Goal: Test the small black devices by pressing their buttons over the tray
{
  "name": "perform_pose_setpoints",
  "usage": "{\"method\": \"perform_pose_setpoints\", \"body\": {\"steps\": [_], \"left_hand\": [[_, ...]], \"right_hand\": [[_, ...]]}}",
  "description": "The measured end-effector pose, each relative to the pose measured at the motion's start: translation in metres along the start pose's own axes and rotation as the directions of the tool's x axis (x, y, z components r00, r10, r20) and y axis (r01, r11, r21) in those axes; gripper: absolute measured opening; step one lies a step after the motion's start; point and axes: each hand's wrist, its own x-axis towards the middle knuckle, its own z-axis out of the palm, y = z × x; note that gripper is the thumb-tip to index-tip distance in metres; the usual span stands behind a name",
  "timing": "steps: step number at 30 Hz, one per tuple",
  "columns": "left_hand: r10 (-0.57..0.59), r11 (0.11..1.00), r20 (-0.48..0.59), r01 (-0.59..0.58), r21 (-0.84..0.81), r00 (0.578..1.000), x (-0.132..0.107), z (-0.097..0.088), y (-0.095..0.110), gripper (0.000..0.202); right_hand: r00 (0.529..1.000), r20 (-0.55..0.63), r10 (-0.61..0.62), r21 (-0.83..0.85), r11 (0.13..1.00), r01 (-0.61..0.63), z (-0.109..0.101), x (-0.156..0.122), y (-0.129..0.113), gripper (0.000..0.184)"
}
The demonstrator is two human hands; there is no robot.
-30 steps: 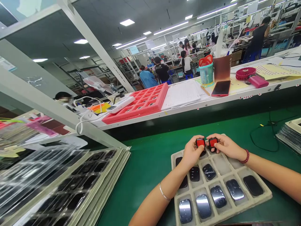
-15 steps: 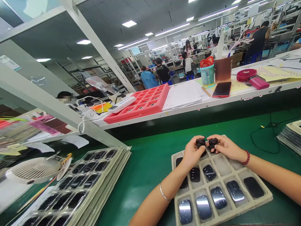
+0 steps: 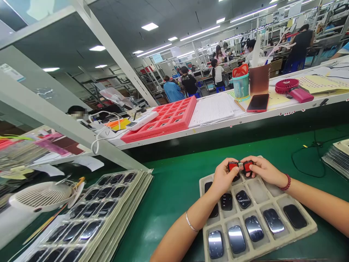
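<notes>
Over the far edge of a pale compartment tray [image 3: 247, 256], my left hand [image 3: 223, 177] pinches a smartwatch body [image 3: 233, 166] whose screen is lit red. Close beside it, my right hand [image 3: 263, 170] is closed on a second smartwatch body [image 3: 247, 166], also showing red. Fingers partly cover both. Below them in the tray lie several watch bodies, among them one with lit text lines [image 3: 227, 202] and one with a glossy dark face [image 3: 237, 240]. My forearms hide part of the tray's left and right sides.
Stacked trays of dark watch bodies [image 3: 92, 209] stand left, beside a white fan [image 3: 40, 196]. More trays [image 3: 338, 158] sit at the right edge, near a black cable [image 3: 293, 160]. The shelf ahead carries a red foam tray [image 3: 174, 112], papers [image 3: 212, 111] and a phone [image 3: 258, 103].
Both watch screens, dark half a second ago, now glow red. My hands stay in nearly the same place above the tray, each keeping its watch body.
</notes>
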Motion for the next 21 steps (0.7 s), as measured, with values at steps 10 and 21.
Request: {"method": "perform_pose_setpoints", "body": {"steps": [10, 21], "left_hand": [[0.019, 1.000, -0.014, -0.019, -0.024, 1.000, 0.0007, -0.0015, -0.0031, 0.028], [0.008, 1.000, -0.014, -0.008, -0.022, 1.000, -0.0017, 0.0020, 0.0049, 0.028]], "right_hand": [[1.000, 0.008, 0.029, 0.024, 0.999, -0.029, -0.0012, -0.0011, 0.0007, 0.026], [1.000, 0.007, 0.018, 0.104, 0.994, -0.019, -0.0004, -0.0020, 0.0018, 0.023]]}}
